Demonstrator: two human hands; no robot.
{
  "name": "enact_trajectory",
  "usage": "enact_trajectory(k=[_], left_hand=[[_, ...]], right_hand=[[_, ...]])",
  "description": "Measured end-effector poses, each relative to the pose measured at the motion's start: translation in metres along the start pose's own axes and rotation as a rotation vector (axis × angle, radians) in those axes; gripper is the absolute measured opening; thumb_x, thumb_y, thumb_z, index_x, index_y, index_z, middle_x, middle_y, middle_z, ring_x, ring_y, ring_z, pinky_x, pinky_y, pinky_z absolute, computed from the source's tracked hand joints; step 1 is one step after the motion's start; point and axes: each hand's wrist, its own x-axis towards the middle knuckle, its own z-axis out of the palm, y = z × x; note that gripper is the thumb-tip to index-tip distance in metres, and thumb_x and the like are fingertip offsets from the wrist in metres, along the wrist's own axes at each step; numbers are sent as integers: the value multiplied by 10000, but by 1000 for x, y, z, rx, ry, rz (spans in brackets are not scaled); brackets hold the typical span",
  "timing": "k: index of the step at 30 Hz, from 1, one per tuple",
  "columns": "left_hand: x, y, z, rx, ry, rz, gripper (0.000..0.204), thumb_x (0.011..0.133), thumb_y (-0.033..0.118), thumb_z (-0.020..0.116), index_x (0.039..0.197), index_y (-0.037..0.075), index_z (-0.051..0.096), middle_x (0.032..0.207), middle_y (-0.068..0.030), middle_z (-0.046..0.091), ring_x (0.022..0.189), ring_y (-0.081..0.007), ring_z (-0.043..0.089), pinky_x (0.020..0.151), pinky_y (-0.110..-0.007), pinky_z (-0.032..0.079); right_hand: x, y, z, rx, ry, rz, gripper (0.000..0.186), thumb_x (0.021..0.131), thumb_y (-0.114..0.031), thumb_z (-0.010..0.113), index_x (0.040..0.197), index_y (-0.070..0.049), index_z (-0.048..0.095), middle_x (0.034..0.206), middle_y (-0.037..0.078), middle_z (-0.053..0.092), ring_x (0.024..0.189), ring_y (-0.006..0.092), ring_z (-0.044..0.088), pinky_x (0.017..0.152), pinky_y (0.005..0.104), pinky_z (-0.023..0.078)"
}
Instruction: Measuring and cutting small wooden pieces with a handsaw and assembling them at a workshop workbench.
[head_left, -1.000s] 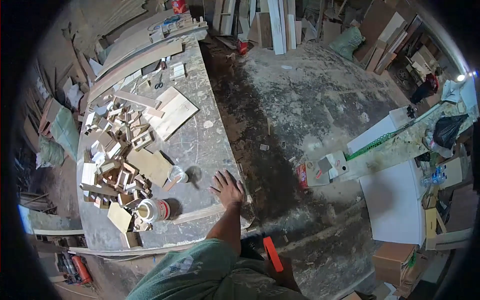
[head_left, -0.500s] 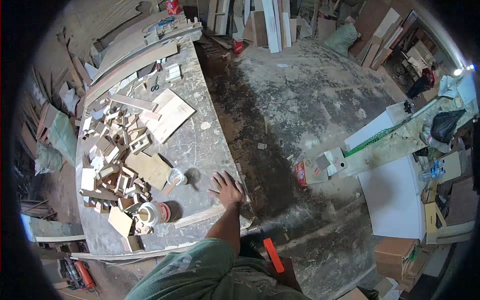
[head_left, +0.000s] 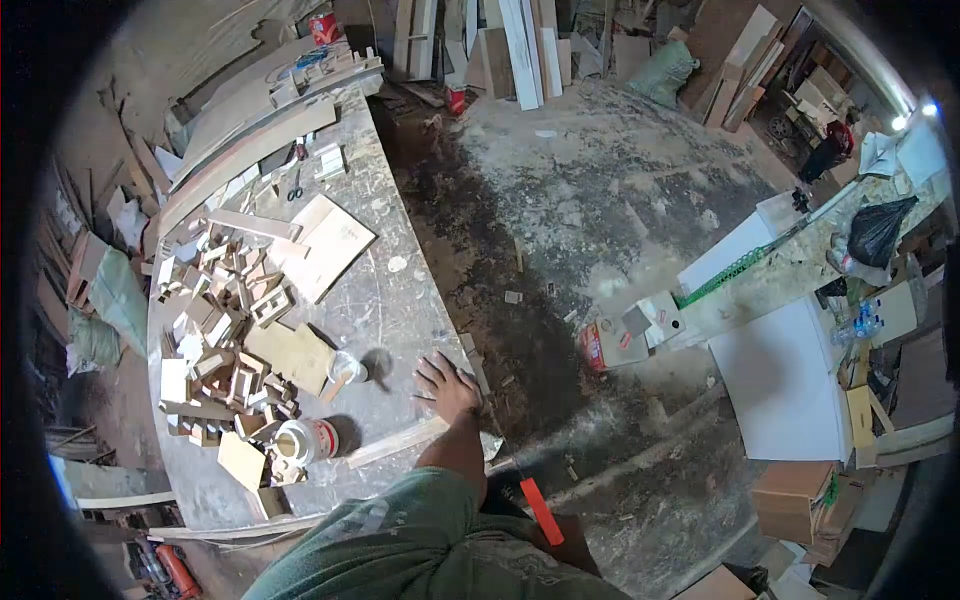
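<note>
My left hand (head_left: 449, 391) lies palm down on the dark, stained workbench (head_left: 395, 300), near its right edge, with fingers spread and nothing in it. Just below the hand is a flat wooden strip (head_left: 398, 442). To its left stands a small translucent cup (head_left: 346, 368) with a thin wooden stick (head_left: 336, 388) against it. Farther left, near the front of the bench, sits an open white tub (head_left: 318, 440) with a red marking. My right hand does not show. A flat orange bar (head_left: 541, 511) is beside my body; what holds it is hidden.
A heap of small wood blocks (head_left: 225, 345) covers the bench's left side. Beyond lie a pale board (head_left: 335, 245) and black scissors (head_left: 295, 186). To the right, past the stained floor (head_left: 600, 200), stand a second worktop (head_left: 770, 290), white panels (head_left: 775, 390) and a cardboard box (head_left: 790, 495).
The whole view has shifted slightly, so the scene sits a little farther left and the far parts higher. My left hand stays flat on the bench, fingers still spread.
</note>
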Motion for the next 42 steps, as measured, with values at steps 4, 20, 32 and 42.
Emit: enact_trajectory(k=[4,20,32,42], left_hand=[[6,-3,7,48,57,-3,661,944,358,422,1545,184,207,1624,-149,76,1482,-408,65,1083,-739,59],[6,11,-11,55,-115,-23,668,957,296,406,1557,183,135,1625,-151,74,1484,-417,33,1088,-735,32],[6,8,-10,48,-113,-24,686,945,295,413,1557,173,128,1625,-152,62,1477,-433,38,1085,-739,63],[8,8,-4,63,-111,-19,651,969,302,369,1558,185,118,1627,-150,39,1478,-431,45,1093,-727,40]], right_hand=[[2,-2,-5,19,-24,30,352,856,-342,726,896,-2,644,656,121,619,603,240,636,575,390,493],[35,-53,-20,68,-60,145,359,834,-337,752,849,4,638,652,122,624,593,239,634,568,379,482],[6,-47,-41,73,-91,214,367,818,-333,771,814,8,634,649,123,628,586,238,633,562,372,474],[-26,-37,-44,240,17,229,353,830,-332,752,791,-2,632,620,104,601,571,191,597,557,359,465]])
